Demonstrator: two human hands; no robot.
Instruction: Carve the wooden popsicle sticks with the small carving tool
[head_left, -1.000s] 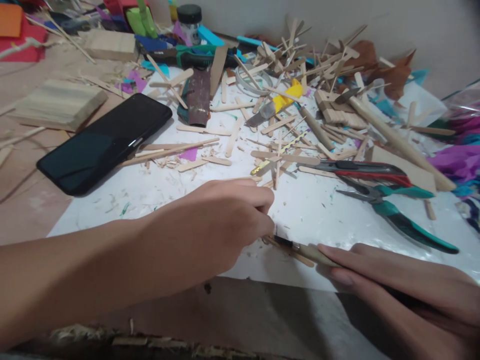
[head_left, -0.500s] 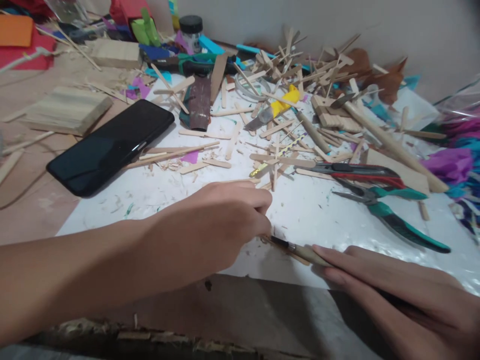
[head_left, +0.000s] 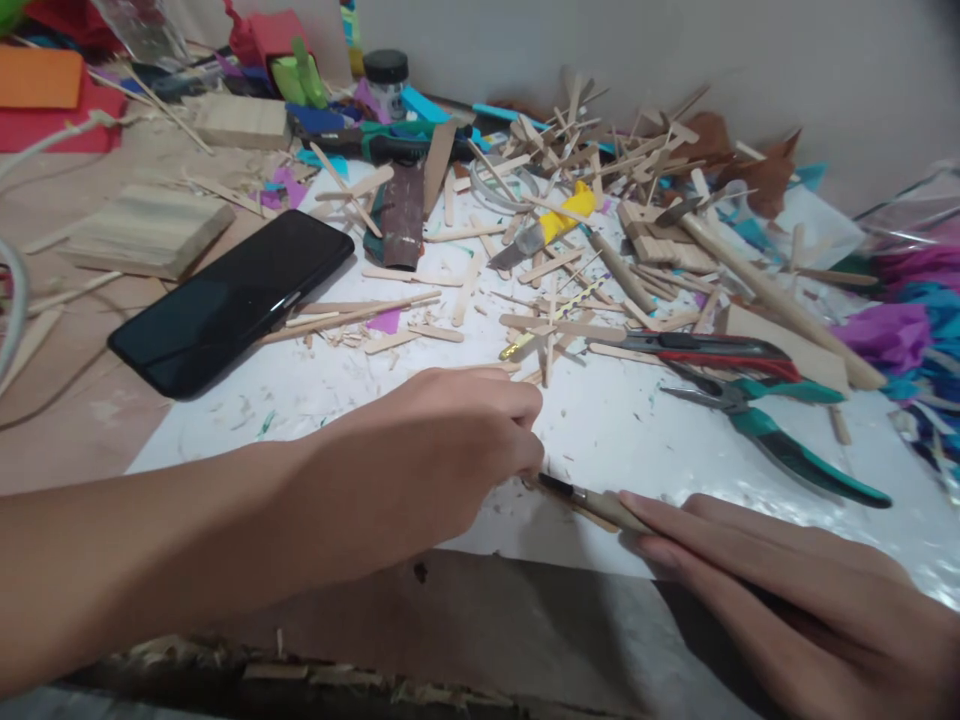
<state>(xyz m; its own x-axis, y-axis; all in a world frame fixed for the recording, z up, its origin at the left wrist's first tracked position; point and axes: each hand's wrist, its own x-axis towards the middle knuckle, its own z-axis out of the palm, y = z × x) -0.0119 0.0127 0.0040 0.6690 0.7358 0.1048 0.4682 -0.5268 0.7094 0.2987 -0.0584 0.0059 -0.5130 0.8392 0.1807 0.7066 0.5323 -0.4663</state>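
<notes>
My left hand (head_left: 469, 450) is closed, pressed down near the front of the white sheet (head_left: 600, 450). A flat wooden craft stick (head_left: 596, 517) runs out from under its fingers; the gripped end is hidden. My right hand (head_left: 757, 570) is wrapped round a carving knife with a wooden handle (head_left: 611, 507), thumb and forefinger along the handle. The knife's dark blade points left and lies over the stick, close to my left fingertips. The tip of the blade is hard to make out. Wood shavings are scattered around both hands.
A black phone (head_left: 232, 300) lies at left beside wooden blocks (head_left: 150, 230). At right are green-handled pliers (head_left: 780, 430) and a red-and-black utility knife (head_left: 697, 350). A yellow-handled blade (head_left: 547, 225) lies among loose craft sticks (head_left: 570, 140). The table's front edge is close below my hands.
The view has shifted slightly, so the background things sit a little lower. Both hands keep their grips, and the knife stays at almost the same place on the stick.
</notes>
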